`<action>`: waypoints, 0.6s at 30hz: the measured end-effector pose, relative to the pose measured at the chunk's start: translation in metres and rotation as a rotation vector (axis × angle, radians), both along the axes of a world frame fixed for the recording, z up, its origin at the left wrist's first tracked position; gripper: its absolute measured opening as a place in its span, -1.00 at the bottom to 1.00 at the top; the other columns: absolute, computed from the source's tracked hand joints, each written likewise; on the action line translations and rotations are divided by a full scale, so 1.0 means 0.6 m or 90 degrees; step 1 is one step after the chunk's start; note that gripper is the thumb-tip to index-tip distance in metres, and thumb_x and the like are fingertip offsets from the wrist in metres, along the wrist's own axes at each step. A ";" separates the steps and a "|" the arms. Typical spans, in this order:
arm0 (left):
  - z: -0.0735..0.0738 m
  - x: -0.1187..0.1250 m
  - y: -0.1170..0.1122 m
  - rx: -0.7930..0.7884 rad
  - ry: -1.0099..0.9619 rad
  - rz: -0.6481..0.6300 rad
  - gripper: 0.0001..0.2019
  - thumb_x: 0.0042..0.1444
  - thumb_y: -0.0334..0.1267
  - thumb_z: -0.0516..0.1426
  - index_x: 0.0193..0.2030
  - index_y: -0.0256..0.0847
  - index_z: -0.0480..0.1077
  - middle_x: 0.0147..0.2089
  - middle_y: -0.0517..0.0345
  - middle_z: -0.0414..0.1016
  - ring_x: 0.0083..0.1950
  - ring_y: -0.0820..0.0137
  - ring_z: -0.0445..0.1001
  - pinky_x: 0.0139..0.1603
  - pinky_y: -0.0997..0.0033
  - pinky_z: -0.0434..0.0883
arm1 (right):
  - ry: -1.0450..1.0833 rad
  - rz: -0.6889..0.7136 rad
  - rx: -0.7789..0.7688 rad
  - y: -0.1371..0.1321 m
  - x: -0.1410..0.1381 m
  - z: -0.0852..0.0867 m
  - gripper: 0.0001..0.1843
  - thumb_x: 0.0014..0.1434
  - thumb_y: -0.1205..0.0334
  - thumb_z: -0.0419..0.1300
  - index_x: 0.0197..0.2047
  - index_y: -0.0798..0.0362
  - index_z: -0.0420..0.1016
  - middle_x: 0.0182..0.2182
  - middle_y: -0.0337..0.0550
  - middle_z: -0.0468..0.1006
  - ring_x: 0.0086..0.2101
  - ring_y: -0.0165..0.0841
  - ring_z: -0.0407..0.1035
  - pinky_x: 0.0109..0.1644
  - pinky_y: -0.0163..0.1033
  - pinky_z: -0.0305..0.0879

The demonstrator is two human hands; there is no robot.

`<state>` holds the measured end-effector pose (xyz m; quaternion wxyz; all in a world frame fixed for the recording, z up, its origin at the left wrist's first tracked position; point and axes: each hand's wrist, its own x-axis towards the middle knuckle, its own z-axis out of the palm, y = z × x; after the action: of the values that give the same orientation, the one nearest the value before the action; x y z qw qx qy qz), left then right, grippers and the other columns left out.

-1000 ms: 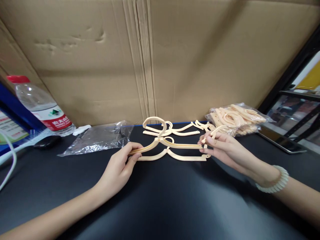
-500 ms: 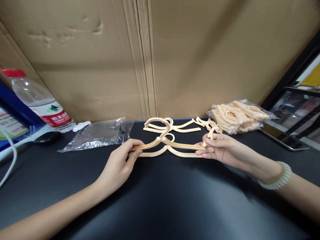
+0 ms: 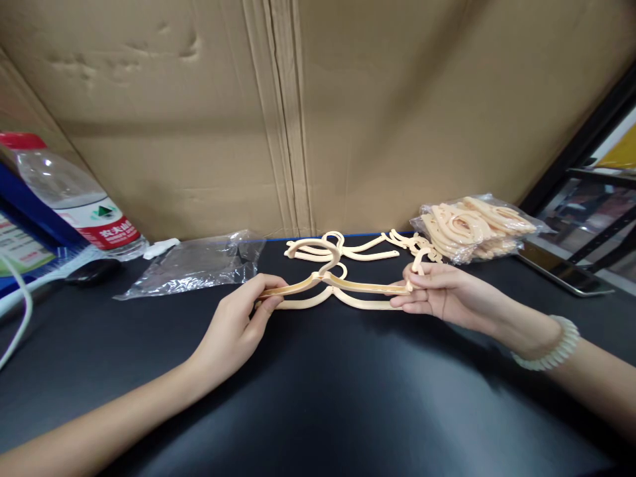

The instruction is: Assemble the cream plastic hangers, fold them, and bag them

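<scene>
My left hand (image 3: pixel 246 311) is closed, with thumb and fingers pinching the left end of a cream plastic clothes hanger (image 3: pixel 368 287). The hanger is raised in front of me, its hook curling up and away to the left. At its right end, my right hand (image 3: pixel 440 291) pinches a small cream hook-shaped piece (image 3: pixel 420 258), whose lower tip meets the hanger's end. Whether that tip sits in the hanger cannot be made out. Just below and behind the held hanger lies a second cream hanger (image 3: pixel 308 305), its right end partly hidden by my right fingers.
Further back lie more cream hangers (image 3: pixel 370 252) and a pile of small hook pieces (image 3: pixel 407 242). A clear bag of hanger parts (image 3: pixel 472 228) is at right beside a phone (image 3: pixel 561 268). An empty plastic bag (image 3: pixel 193 265), a mouse (image 3: pixel 97 271) and a water bottle (image 3: pixel 94 205) are at left.
The small piece's lower tip has shifted slightly onto the hanger's right end. The held hanger's hook has dipped a little. Both hands keep their grip.
</scene>
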<state>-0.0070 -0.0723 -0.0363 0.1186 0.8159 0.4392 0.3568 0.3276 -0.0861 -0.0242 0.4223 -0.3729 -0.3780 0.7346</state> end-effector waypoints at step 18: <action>0.002 0.002 -0.003 0.008 0.015 0.006 -0.83 0.28 -0.22 -0.02 -0.13 -0.17 0.36 -0.27 0.17 0.49 -0.30 0.38 0.45 -0.28 0.45 0.36 | -0.106 -0.133 0.166 -0.019 -0.034 0.000 -0.67 -0.03 0.18 0.45 -0.41 0.07 0.36 -0.42 -0.21 0.55 -0.35 -0.25 0.56 -0.08 -0.08 0.53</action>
<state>-0.0057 -0.0740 -0.0354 0.1065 0.8187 0.4422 0.3504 0.3071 -0.0975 -0.0240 0.5081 -0.4117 -0.4627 0.5986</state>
